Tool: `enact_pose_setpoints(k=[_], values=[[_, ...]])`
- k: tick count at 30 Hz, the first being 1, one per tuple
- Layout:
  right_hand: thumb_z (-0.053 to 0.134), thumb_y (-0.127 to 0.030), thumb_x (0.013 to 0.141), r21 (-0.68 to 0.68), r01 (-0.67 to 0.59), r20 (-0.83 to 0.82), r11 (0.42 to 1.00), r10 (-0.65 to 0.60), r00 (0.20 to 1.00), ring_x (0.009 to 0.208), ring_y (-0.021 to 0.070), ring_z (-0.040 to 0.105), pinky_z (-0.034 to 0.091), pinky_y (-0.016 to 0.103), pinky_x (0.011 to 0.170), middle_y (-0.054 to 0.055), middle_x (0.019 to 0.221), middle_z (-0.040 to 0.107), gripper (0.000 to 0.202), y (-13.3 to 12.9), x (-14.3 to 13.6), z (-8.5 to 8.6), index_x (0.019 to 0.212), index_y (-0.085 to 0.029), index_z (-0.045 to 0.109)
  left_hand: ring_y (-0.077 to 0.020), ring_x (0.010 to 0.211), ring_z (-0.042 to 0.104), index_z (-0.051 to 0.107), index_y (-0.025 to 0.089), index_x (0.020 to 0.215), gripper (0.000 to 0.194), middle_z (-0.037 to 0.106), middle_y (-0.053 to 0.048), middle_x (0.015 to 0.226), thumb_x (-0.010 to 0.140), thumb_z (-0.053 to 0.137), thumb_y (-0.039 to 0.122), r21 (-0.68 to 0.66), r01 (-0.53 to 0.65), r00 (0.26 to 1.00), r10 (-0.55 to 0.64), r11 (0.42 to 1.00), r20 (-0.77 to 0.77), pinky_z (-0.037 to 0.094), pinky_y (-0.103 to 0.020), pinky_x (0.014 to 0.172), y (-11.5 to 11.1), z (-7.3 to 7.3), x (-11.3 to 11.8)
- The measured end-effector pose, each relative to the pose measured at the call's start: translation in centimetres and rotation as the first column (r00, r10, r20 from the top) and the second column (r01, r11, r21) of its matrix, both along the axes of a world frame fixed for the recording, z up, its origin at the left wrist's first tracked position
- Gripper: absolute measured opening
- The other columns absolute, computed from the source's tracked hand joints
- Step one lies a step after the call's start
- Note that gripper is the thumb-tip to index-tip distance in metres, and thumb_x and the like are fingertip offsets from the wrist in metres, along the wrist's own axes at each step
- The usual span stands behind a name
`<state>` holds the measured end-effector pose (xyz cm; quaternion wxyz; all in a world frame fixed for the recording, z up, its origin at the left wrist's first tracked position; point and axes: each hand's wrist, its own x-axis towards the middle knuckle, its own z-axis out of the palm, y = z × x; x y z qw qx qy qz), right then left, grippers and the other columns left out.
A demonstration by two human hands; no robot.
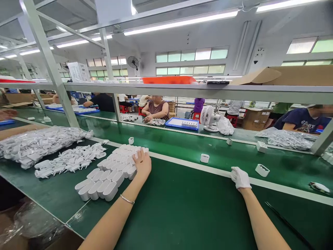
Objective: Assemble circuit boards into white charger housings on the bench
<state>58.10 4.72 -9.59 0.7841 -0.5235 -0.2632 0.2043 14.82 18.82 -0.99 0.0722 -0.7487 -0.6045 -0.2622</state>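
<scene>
My left hand [143, 163] reaches to the right edge of a block of white oval housings [109, 189], its fingers apart and resting over them. The housings stand packed in rows on the green table. My right hand [240, 178], in a white glove, is closed near the pale strip along the belt. Whatever its curled fingers may hold is hidden. On the belt beyond lie a white oval housing [204, 158] with parts inside and another housing [262, 170] to the right of the glove.
White cabled parts [75, 158] are heaped left of the housings, beside a full plastic bag [44, 142]. Black tweezers [286, 222] lie at the right. A metal shelf [166, 90] spans above the belt. Across it sit a co-worker [157, 110], a blue-rimmed tray [171, 125] and a white fan [207, 116].
</scene>
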Motion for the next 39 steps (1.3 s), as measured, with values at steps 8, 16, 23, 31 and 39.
enact_pose_setpoints(k=[8,16,23,31,39], values=[[0.047,-0.031,0.084,0.075,-0.203,-0.243,0.976,0.216,0.946,0.025,0.007,0.022,0.022,0.024,0.029,-0.008,0.033,0.019,0.049,-2.2,-0.6,1.6,0.045,-0.023,0.017,-0.0342,0.133,0.028,0.06,0.012,0.109,0.025,0.045,-0.013,0.136,0.088,0.056,0.025,-0.037,-0.035,0.999,0.033,0.999,-0.041,0.018,-0.06,0.106,1.1,-2.2,-0.8],[0.045,-0.027,0.075,0.142,-0.283,-0.291,0.948,0.314,0.904,0.024,0.0085,0.022,0.021,0.027,0.03,-0.005,0.03,0.02,0.046,-3.2,-1.0,2.5,0.042,-0.024,0.014,-0.0221,0.112,0.053,0.062,0.016,0.104,0.019,0.06,-0.006,0.117,0.087,0.056,0.02,-0.101,0.616,0.785,-0.619,0.781,0.002,0.04,-0.042,0.097,-2.6,-2.6,3.1],[0.045,-0.042,0.094,0.147,-0.329,-0.298,0.933,0.359,0.885,0.032,0.0045,0.021,0.023,0.018,0.034,-0.012,0.039,0.025,0.047,-2.9,-0.4,2.1,0.053,-0.019,0.038,-0.0209,0.107,0.056,0.061,0.02,0.11,0.034,0.059,-0.007,0.117,0.079,0.053,0.012,-0.099,0.839,0.544,-0.829,0.535,0.127,0.048,-0.032,0.087,-3.6,-4.0,4.6],[0.044,-0.043,0.096,0.179,-0.335,-0.374,0.925,0.379,0.846,0.033,0.0033,0.024,0.026,0.016,0.034,-0.011,0.045,0.03,0.042,-2.9,0.2,1.6,0.063,-0.016,0.046,-0.0193,0.091,0.061,0.064,0.019,0.078,0.009,0.063,-0.004,0.102,0.071,0.062,0.016,-0.1,0.903,0.429,-0.884,0.418,0.185,0.049,-0.032,0.084,-3.7,-3.4,4.3],[0.045,-0.043,0.096,0.19,-0.323,-0.401,0.927,0.374,0.836,0.033,0.0029,0.024,0.026,0.016,0.034,-0.012,0.046,0.031,0.041,-2.8,0.0,1.6,0.065,-0.016,0.048,-0.0175,0.082,0.062,0.051,0.018,0.055,0.022,0.064,-0.004,0.095,0.068,0.067,0.025,-0.093,0.892,0.452,-0.877,0.443,0.163,0.049,-0.029,0.073,-4.0,-3.5,4.4]])
